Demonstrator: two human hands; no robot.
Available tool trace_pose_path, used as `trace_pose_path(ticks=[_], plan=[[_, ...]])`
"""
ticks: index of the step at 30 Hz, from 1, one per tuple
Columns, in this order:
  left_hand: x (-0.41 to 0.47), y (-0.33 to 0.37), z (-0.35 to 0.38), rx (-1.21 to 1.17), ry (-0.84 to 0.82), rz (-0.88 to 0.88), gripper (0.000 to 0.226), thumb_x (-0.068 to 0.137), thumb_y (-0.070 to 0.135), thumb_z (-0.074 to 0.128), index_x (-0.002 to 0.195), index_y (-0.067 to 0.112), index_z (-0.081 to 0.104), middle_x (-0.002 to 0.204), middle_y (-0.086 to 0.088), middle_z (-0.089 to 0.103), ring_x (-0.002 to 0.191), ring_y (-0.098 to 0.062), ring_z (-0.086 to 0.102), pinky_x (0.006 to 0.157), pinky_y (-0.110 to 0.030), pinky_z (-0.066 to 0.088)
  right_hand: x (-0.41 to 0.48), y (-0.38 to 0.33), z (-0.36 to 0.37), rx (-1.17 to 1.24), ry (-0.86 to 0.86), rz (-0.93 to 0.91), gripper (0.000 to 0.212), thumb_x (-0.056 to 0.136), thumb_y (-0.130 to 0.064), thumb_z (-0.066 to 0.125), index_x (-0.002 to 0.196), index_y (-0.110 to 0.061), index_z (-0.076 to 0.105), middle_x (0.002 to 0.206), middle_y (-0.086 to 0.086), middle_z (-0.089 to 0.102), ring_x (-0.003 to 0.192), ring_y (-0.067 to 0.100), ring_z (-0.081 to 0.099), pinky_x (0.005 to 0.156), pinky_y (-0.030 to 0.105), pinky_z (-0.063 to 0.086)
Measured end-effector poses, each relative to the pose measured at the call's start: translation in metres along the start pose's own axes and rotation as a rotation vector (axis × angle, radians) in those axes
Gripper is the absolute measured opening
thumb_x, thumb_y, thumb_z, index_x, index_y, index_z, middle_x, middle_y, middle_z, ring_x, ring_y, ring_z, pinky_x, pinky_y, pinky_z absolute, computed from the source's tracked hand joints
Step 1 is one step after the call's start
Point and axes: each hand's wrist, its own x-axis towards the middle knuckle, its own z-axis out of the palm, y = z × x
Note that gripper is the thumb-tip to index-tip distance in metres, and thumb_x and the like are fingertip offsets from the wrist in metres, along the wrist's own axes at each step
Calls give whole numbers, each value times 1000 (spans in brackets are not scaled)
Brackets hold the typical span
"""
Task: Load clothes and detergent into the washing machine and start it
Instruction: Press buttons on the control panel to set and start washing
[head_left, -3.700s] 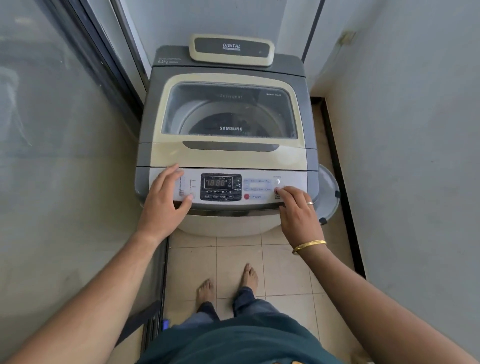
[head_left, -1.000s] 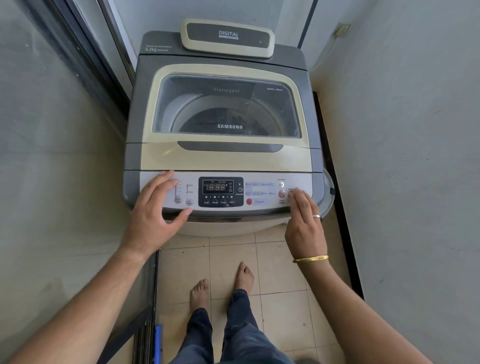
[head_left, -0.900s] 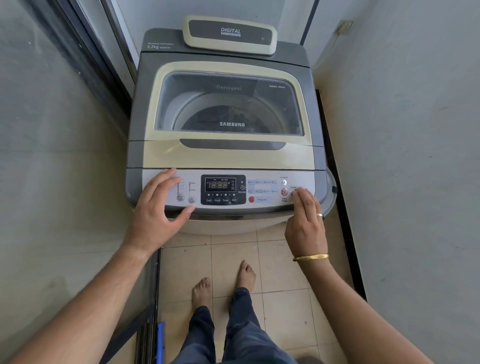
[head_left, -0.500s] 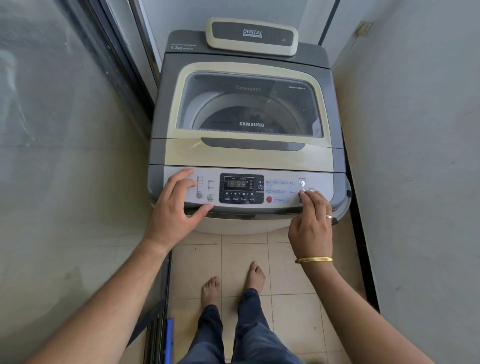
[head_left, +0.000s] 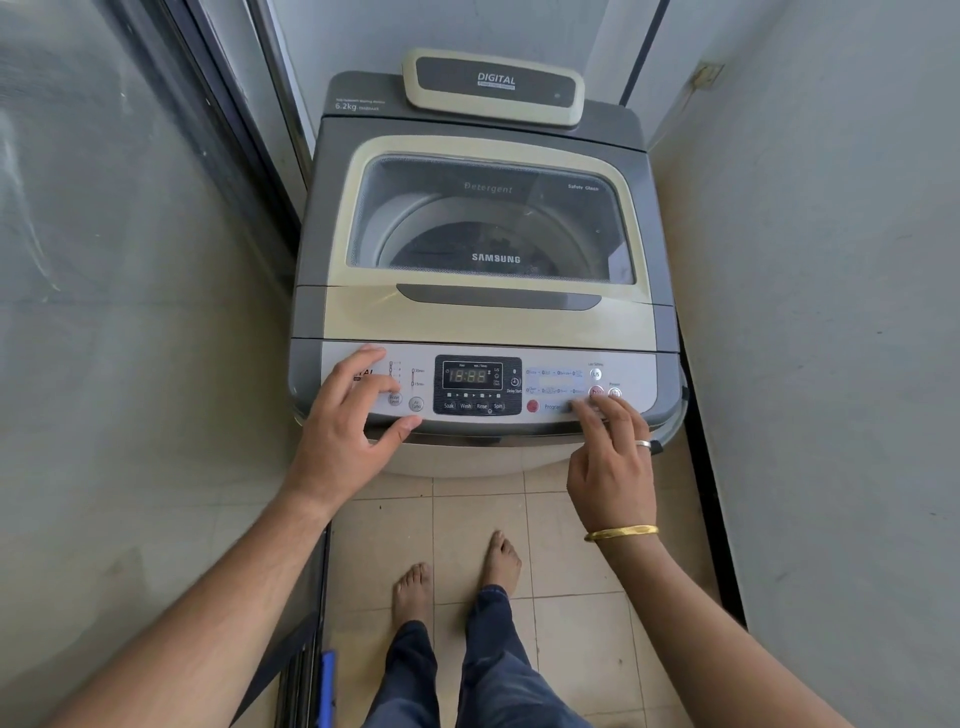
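A grey and cream top-loading washing machine (head_left: 485, 317) stands in front of me with its glass lid (head_left: 491, 218) down. Dark clothes show dimly in the drum through the glass. The control panel (head_left: 550, 382) runs along the front, and its display (head_left: 471, 375) is lit. My left hand (head_left: 348, 421) rests flat on the panel's left end, fingers spread, thumb on the front edge. My right hand (head_left: 613, 457) hovers at the panel's right end, fingers apart, the fingertips by the round buttons (head_left: 605, 392). Neither hand holds anything.
A glass sliding door (head_left: 119, 322) stands close on the left and a plain wall (head_left: 831, 338) close on the right. My bare feet (head_left: 457, 582) are on the tiled floor just before the machine. A blue object (head_left: 327, 686) lies by the door track.
My right hand has slid slightly left along the panel, from the far right buttons toward the red one. The left hand has stayed on the panel's left end. The camera view shifted a little.
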Motion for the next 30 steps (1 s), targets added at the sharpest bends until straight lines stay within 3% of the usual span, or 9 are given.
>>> trace_pose_path(ticks=[3, 15, 30], plan=[[0, 1, 0, -6, 0, -1, 38, 89, 30, 89, 116, 7, 73, 153, -11, 56, 153, -27, 50, 124, -43, 48, -6, -8, 4, -64, 2, -82, 55, 91, 2, 57, 143, -15, 62, 137, 13, 60, 128, 37, 51, 101, 54, 55], [0, -4, 1, -20, 14, -4, 41, 89, 33, 89, 114, 8, 70, 153, -9, 57, 153, -23, 51, 125, -42, 49, -14, -22, 19, -145, -16, -146, 58, 96, -7, 50, 153, -16, 52, 135, 14, 59, 124, 39, 52, 106, 54, 50], [-1, -5, 3, -8, 32, 14, 42, 89, 34, 88, 114, 7, 68, 152, -10, 57, 153, -23, 51, 126, -43, 48, -15, -19, 22, -151, 76, -220, 55, 97, -2, 51, 151, -11, 55, 134, 16, 63, 123, 38, 54, 111, 57, 47]])
